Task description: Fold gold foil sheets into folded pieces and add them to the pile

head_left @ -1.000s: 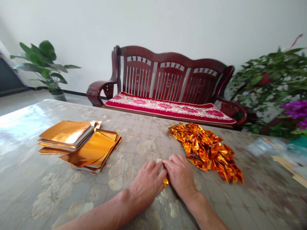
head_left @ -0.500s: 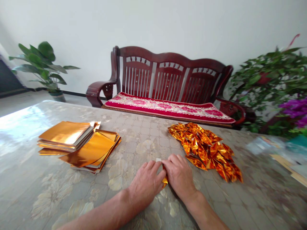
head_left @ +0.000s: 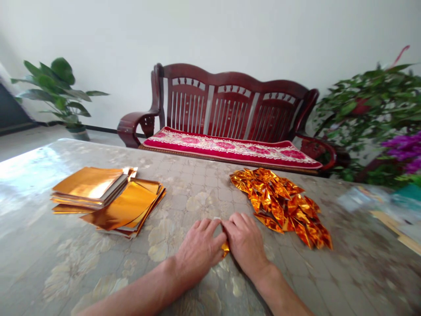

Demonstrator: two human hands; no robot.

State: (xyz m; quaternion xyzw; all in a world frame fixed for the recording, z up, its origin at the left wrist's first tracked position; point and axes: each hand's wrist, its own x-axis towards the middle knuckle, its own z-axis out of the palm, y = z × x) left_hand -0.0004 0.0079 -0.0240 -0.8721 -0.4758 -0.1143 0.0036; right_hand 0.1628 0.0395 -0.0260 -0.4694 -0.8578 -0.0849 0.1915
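Note:
Both hands meet low over the middle of the table, pinching one small piece of gold foil paper [head_left: 225, 250], mostly hidden under the fingers. My left hand [head_left: 203, 242] is closed on its left side, and a pale tip of the paper shows beyond the fingertips. My right hand [head_left: 244, 239] is closed on the right side, its thumb and fingers close against the left fingers. Just past the right hand lies a heap of folded gold foil pieces [head_left: 279, 199]. Flat gold foil sheets [head_left: 121, 205] are stacked in two overlapping piles to the left.
The table [head_left: 108, 272] has a patterned, glossy cover. Plastic bags [head_left: 365, 199] and a light wooden strip [head_left: 394, 230] lie at its right edge. Behind stands a dark wooden bench [head_left: 230, 105] with a red cushion [head_left: 230, 147]. Potted plants [head_left: 61, 92] flank it.
The hands stay nearly in place on the foil paper. The left fingers have shifted slightly, and less of the pale paper tip shows beyond them.

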